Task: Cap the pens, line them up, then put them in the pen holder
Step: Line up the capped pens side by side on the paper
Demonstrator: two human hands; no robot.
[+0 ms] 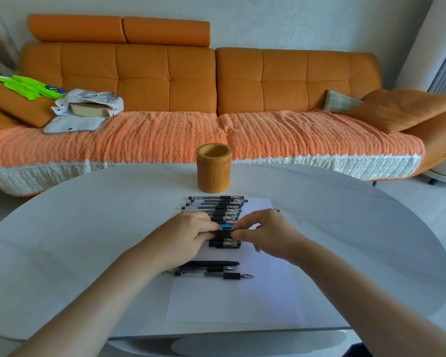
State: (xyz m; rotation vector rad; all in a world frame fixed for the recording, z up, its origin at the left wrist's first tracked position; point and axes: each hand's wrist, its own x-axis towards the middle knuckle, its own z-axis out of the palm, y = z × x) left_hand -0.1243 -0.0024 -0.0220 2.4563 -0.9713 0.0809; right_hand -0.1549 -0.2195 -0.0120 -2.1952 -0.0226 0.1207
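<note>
Several capped black pens point(216, 205) lie side by side in a row on a white sheet of paper point(242, 297). Both hands meet over the near end of that row. My left hand point(184, 239) grips the barrel of a black pen point(223, 234), and my right hand point(264, 234) pinches its cap end. One more capped pen point(224, 244) lies just below them. Three uncapped pens point(216, 269) lie closer to me, tips pointing right. The bamboo pen holder point(213, 168) stands upright and empty beyond the row.
The white oval table point(88, 240) carries everything. An orange sofa point(165, 81) stands behind it, with a bag and book point(88, 106) on its left seat and cushions point(397, 109) at the right. A small dark object point(276, 210) peeks out behind my right hand.
</note>
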